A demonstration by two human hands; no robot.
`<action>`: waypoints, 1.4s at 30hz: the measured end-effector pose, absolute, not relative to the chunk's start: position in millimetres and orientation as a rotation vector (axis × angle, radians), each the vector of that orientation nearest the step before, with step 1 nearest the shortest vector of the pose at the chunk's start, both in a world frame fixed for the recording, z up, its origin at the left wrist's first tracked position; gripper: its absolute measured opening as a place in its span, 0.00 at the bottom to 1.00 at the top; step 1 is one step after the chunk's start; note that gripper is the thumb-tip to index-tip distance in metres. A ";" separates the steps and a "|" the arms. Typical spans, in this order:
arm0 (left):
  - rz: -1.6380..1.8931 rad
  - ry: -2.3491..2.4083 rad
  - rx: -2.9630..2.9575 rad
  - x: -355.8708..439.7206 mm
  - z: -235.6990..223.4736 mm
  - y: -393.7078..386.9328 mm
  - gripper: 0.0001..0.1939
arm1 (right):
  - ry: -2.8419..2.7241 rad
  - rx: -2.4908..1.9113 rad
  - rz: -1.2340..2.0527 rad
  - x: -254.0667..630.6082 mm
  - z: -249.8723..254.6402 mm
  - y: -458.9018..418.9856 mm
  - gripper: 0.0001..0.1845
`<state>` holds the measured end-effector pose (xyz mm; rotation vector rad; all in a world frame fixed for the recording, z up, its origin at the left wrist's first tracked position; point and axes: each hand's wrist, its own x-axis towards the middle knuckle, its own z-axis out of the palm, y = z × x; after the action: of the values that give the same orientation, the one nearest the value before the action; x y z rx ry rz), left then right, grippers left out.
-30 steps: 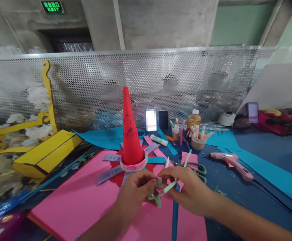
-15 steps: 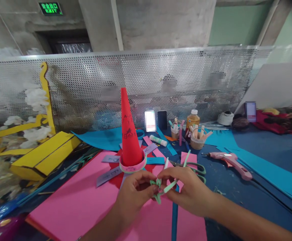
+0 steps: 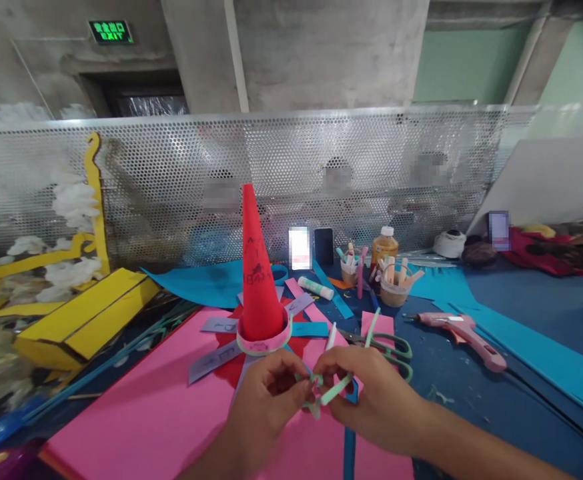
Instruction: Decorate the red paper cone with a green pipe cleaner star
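On the blue tabletop (image 3: 451,393), a pink sheet (image 3: 146,400) is overlapped by the base of 1 red cone (image 3: 260,293), which stands upright. A pink glue gun (image 3: 464,330) is seen right of green-handled scissors (image 3: 394,347). Above the sheet, 1 bent pale-green strip (image 3: 336,389) is pinched between the closed fingers of both the left hand (image 3: 271,393) and the right hand (image 3: 376,393).

Both forearms angled inward, left hand (image 3: 270,395) and right hand (image 3: 371,395) nearly meeting, fingers curled in pinches.
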<state>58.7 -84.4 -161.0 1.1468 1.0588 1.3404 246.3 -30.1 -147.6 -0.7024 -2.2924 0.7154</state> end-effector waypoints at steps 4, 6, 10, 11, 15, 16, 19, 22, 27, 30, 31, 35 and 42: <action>1.322 1.054 1.157 59.4 -172.5 -80.8 0.20 | -2.264 -0.681 0.696 247.3 -148.3 -30.8 0.18; 1.291 1.051 1.165 58.9 -181.9 -77.9 0.21 | -2.256 -0.640 0.687 247.6 -148.7 -30.9 0.16; 1.264 1.070 1.167 54.9 -198.6 -72.4 0.21 | -2.232 -0.558 0.645 247.7 -154.0 -30.0 0.14; 1.257 1.067 1.186 53.5 -201.5 -71.4 0.21 | -2.219 -0.556 0.633 247.6 -156.2 -29.7 0.14; 1.267 1.080 1.289 50.9 -209.0 -69.7 0.20 | -2.201 -0.579 0.624 246.9 -163.5 -27.7 0.17; 1.285 1.099 1.301 51.3 -210.0 -69.8 0.19 | -2.210 -0.586 0.629 246.8 -164.0 -27.1 0.18; 1.330 1.120 1.312 53.8 -210.9 -71.1 0.16 | -2.230 -0.630 0.628 246.6 -162.6 -26.2 0.16; 1.342 1.067 1.309 56.1 -208.0 -72.8 0.16 | -2.216 -0.674 0.611 245.8 -161.4 -27.2 0.16; 1.384 1.054 1.225 60.0 -198.7 -75.6 0.17 | -2.196 -0.743 0.624 243.5 -165.2 -28.7 0.17; 1.399 1.073 1.201 63.1 -193.4 -77.3 0.15 | -2.206 -0.717 0.698 242.3 -167.7 -27.8 0.18; 1.401 1.084 1.206 64.0 -192.0 -77.7 0.14 | -2.201 -0.717 0.713 242.0 -168.2 -27.5 0.18; 1.411 1.153 1.245 65.5 -189.9 -77.7 0.12 | -2.179 -0.723 0.689 240.8 -168.4 -27.8 0.18; 1.380 1.216 1.270 58.8 -198.0 -74.3 0.12 | -2.207 -0.808 0.673 240.5 -159.9 -31.9 0.16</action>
<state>58.8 -74.3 -198.0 1.2696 1.2155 1.3801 240.5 -31.9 -159.9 -0.8082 -2.2073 0.6728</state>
